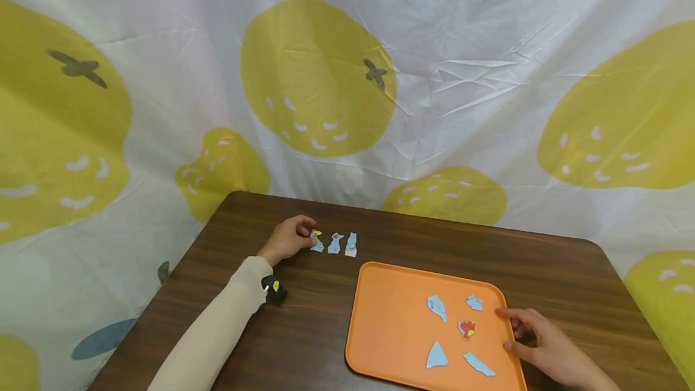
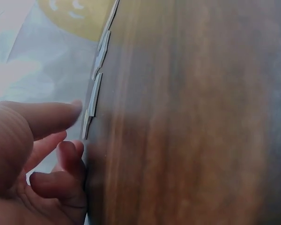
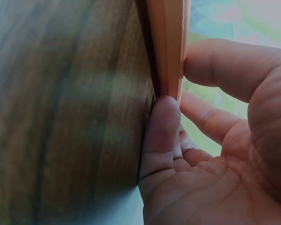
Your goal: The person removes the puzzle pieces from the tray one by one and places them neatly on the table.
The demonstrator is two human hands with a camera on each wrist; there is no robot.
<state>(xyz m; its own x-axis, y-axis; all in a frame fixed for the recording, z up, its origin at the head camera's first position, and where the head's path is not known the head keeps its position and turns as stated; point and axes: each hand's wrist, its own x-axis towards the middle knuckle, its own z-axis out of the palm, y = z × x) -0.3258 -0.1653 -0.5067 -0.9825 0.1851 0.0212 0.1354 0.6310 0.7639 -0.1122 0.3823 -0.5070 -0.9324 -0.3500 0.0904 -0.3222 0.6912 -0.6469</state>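
Note:
Three flat, irregular light-blue pieces lie in a row near the table's back edge. My left hand (image 1: pixel 285 239) is at the left end, its thumb by the leftmost piece (image 1: pixel 317 241), which has yellow and red print. Beside it are the middle piece (image 1: pixel 335 243) and the right one (image 1: pixel 351 245). In the left wrist view the thumb reaches over the piece, with the other fingers loosely bent. My right hand (image 1: pixel 543 343) grips the right rim of an orange tray (image 1: pixel 391 318), thumb and a finger over the edge and another finger against its outer side.
Several similar pieces lie spread on the tray, including a red one (image 1: pixel 466 329), a triangular one (image 1: pixel 437 356) and a strip (image 1: pixel 479 364). The dark wooden table (image 1: pixel 309 324) backs onto a white curtain (image 1: pixel 450 89) with yellow fruit print.

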